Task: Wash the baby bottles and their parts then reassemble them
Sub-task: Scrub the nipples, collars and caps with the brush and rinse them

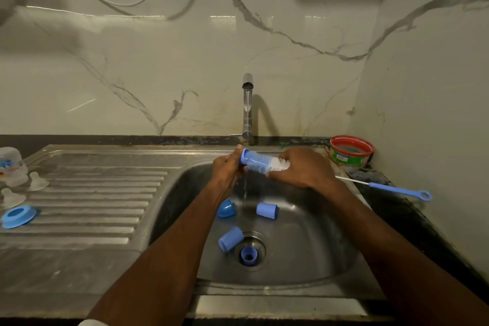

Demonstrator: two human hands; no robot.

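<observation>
— Two hands meet over the sink basin [304, 246], right under the tap [247, 108]. What is each one holding?

— The left hand [227, 169] has its grip closed round the blue end of a bottle brush [260, 164], fingers curled about it. The right hand [304, 167] grips the other end, covering the white bristle tip. The brush lies roughly level between them, blue bristles showing in the gap.

— Is the water on?

— Yes, a thin stream falls from the spout, passes the brush near the left hand and lands in the basin.

— Where are the bottle parts?

— Several lie in the basin. A blue dome cap [226, 208] sits just behind the left forearm, a blue cylinder cap [267, 210] lies on its side beside it, another blue cap [230, 239] lies tilted next to the drain, and a small blue ring [248, 255] sits in the drain itself.

— And on the draining board?

— On the ribbed steel surface [92, 206] at far left stand two clear teats [38, 181], a blue collar ring [18, 216] near the edge, and a clear bottle [12, 164] partly cut off by the frame.

— Anything to the right?

— A thin blue-handled brush [391, 189] lies on the dark counter, and a red-rimmed green tub [352, 151] sits in the corner by the wall.
</observation>
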